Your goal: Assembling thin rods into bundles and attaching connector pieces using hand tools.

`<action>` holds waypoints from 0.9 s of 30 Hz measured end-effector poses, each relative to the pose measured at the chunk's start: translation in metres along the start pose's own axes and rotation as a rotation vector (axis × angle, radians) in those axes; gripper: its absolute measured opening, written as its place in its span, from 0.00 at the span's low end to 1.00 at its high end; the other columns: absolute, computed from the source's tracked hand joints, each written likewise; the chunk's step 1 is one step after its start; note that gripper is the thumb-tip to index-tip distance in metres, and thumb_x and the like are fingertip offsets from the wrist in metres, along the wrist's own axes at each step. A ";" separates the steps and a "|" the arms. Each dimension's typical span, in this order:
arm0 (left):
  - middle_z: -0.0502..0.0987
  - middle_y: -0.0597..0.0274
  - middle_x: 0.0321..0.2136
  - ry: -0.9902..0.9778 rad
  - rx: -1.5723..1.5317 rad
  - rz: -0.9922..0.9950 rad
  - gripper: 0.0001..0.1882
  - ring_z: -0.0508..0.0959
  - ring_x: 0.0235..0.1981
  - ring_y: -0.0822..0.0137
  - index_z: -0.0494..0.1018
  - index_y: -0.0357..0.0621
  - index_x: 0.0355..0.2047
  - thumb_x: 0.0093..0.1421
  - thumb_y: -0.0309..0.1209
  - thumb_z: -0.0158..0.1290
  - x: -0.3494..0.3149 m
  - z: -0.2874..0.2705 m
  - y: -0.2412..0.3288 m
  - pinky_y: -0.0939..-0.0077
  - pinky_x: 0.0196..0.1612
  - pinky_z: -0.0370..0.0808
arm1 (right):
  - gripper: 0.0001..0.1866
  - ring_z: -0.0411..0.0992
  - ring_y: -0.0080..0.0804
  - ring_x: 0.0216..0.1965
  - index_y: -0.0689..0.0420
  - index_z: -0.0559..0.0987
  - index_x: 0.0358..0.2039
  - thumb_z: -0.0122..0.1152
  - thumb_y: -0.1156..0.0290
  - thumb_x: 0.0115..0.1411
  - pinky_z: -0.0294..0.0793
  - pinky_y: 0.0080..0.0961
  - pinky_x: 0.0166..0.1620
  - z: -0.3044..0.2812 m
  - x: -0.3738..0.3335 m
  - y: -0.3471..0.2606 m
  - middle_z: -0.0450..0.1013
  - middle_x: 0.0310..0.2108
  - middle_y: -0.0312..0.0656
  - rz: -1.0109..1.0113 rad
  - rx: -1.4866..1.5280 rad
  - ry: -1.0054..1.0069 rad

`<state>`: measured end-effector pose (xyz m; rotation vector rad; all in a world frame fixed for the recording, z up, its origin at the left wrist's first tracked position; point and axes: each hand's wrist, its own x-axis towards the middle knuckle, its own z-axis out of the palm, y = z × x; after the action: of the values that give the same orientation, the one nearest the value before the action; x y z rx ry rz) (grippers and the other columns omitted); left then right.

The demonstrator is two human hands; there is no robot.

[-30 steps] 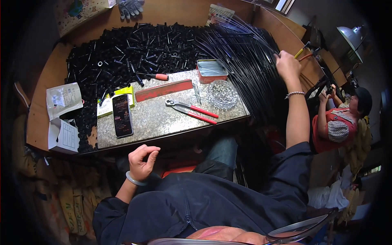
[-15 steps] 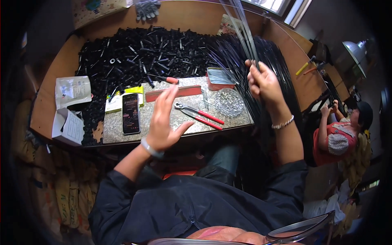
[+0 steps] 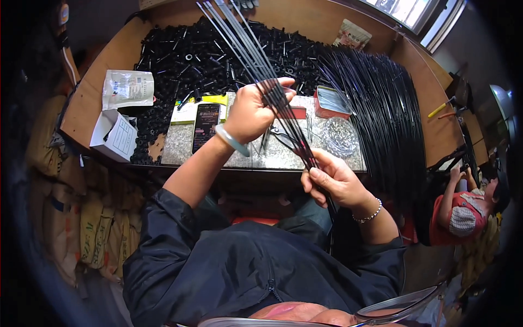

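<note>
A bundle of long, thin black rods [image 3: 293, 124] slants across the bench in front of me, its paler ends pointing up and to the left. My left hand [image 3: 251, 113] is curled around the bundle's upper part, with some fingertips stretched past it. Lower down, my right hand [image 3: 333, 181] grips the same rods between thumb and fingers. Behind the bundle lie pincers [image 3: 284, 140], mostly hidden, on a speckled stone slab [image 3: 177, 146]. Close by are a clear glass dish [image 3: 339, 137] and a red tin [image 3: 332, 111] of thin, straight pieces.
Short black tubular parts [image 3: 218, 65] heap across the bench's back. More long rods [image 3: 389, 114] pile up on the right. A phone [image 3: 206, 128], a white box [image 3: 115, 137] and a pouch [image 3: 128, 88] stand left. Another person [image 3: 460, 218] sits at far right.
My right hand has come down toward me with the rods. My left hand, open and empty before, has moved up and closed around them. The view has shifted.
</note>
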<state>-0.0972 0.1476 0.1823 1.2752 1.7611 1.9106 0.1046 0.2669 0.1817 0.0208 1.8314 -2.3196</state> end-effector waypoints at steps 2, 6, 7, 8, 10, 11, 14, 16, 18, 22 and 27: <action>0.78 0.53 0.38 -0.101 -0.175 -0.023 0.17 0.78 0.40 0.68 0.69 0.32 0.50 0.62 0.28 0.49 -0.008 -0.010 -0.002 0.74 0.45 0.75 | 0.22 0.67 0.21 0.20 0.57 0.59 0.60 0.44 0.68 0.67 0.69 0.18 0.25 -0.003 -0.003 0.010 0.71 0.30 0.40 -0.026 -0.030 -0.032; 0.77 0.50 0.39 -0.043 -0.365 -0.120 0.19 0.78 0.39 0.65 0.64 0.34 0.54 0.63 0.27 0.44 -0.018 -0.018 0.009 0.72 0.45 0.75 | 0.11 0.73 0.31 0.34 0.61 0.78 0.39 0.59 0.70 0.57 0.71 0.24 0.39 -0.076 0.011 0.020 0.76 0.33 0.43 -0.393 -1.084 0.594; 0.78 0.53 0.37 0.014 -0.369 -0.108 0.19 0.78 0.39 0.67 0.66 0.36 0.53 0.62 0.25 0.44 -0.020 -0.017 0.013 0.74 0.43 0.75 | 0.10 0.71 0.41 0.37 0.57 0.79 0.35 0.61 0.67 0.54 0.71 0.33 0.41 -0.110 0.013 0.021 0.75 0.33 0.44 -0.502 -1.491 0.870; 0.77 0.52 0.38 -0.016 -0.393 -0.111 0.20 0.78 0.39 0.65 0.63 0.36 0.56 0.63 0.25 0.43 -0.022 -0.020 0.017 0.73 0.43 0.76 | 0.12 0.69 0.41 0.38 0.56 0.79 0.35 0.63 0.63 0.52 0.71 0.36 0.41 -0.139 0.008 0.023 0.75 0.33 0.42 -0.309 -1.629 1.038; 0.75 0.50 0.39 -0.052 -0.477 -0.140 0.20 0.78 0.39 0.64 0.62 0.35 0.56 0.62 0.23 0.43 -0.020 -0.019 0.017 0.74 0.44 0.77 | 0.14 0.68 0.40 0.40 0.53 0.80 0.32 0.65 0.59 0.49 0.71 0.35 0.40 -0.189 -0.006 0.040 0.73 0.33 0.39 -0.112 -1.789 1.151; 0.74 0.49 0.40 -0.041 -0.474 -0.143 0.20 0.78 0.39 0.64 0.62 0.35 0.56 0.62 0.23 0.42 -0.022 -0.019 0.015 0.74 0.43 0.77 | 0.14 0.68 0.40 0.40 0.53 0.80 0.32 0.65 0.59 0.49 0.71 0.35 0.40 -0.194 -0.007 0.044 0.73 0.33 0.39 -0.111 -1.791 1.148; 0.76 0.54 0.38 -0.069 -0.412 -0.145 0.20 0.78 0.39 0.67 0.64 0.34 0.54 0.61 0.21 0.44 -0.026 -0.017 0.014 0.75 0.44 0.75 | 0.13 0.68 0.38 0.40 0.52 0.79 0.30 0.66 0.59 0.48 0.71 0.35 0.38 -0.207 0.000 0.056 0.70 0.31 0.38 -0.011 -1.884 1.116; 0.76 0.51 0.41 -0.086 -0.371 -0.108 0.18 0.79 0.38 0.67 0.66 0.32 0.52 0.65 0.30 0.44 -0.030 -0.013 0.010 0.73 0.45 0.76 | 0.10 0.69 0.38 0.39 0.53 0.77 0.27 0.63 0.61 0.50 0.72 0.36 0.37 -0.214 0.001 0.062 0.70 0.30 0.39 0.057 -1.990 1.133; 0.78 0.56 0.37 -0.145 -0.335 -0.096 0.17 0.78 0.38 0.70 0.67 0.35 0.51 0.65 0.32 0.45 -0.030 -0.009 0.007 0.77 0.44 0.74 | 0.09 0.69 0.40 0.38 0.54 0.76 0.26 0.61 0.62 0.52 0.72 0.37 0.37 -0.217 -0.003 0.063 0.70 0.30 0.39 0.054 -1.959 1.167; 0.79 0.58 0.33 -0.162 -0.275 -0.124 0.17 0.78 0.37 0.71 0.67 0.39 0.53 0.65 0.33 0.45 -0.031 -0.008 0.005 0.77 0.43 0.72 | 0.12 0.71 0.44 0.38 0.55 0.74 0.28 0.53 0.60 0.59 0.71 0.42 0.38 -0.229 -0.008 0.059 0.74 0.32 0.43 0.075 -1.707 1.305; 0.78 0.56 0.34 -0.160 -0.296 -0.120 0.17 0.79 0.39 0.67 0.67 0.39 0.53 0.65 0.32 0.44 -0.034 -0.009 0.004 0.75 0.44 0.73 | 0.13 0.75 0.49 0.32 0.55 0.78 0.32 0.52 0.60 0.60 0.72 0.41 0.35 -0.227 -0.012 0.037 0.76 0.29 0.48 -0.026 -1.407 1.344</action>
<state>-0.0825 0.1169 0.1720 1.1520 1.3833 1.8601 0.0987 0.4798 0.0931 1.5310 3.4241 -0.2682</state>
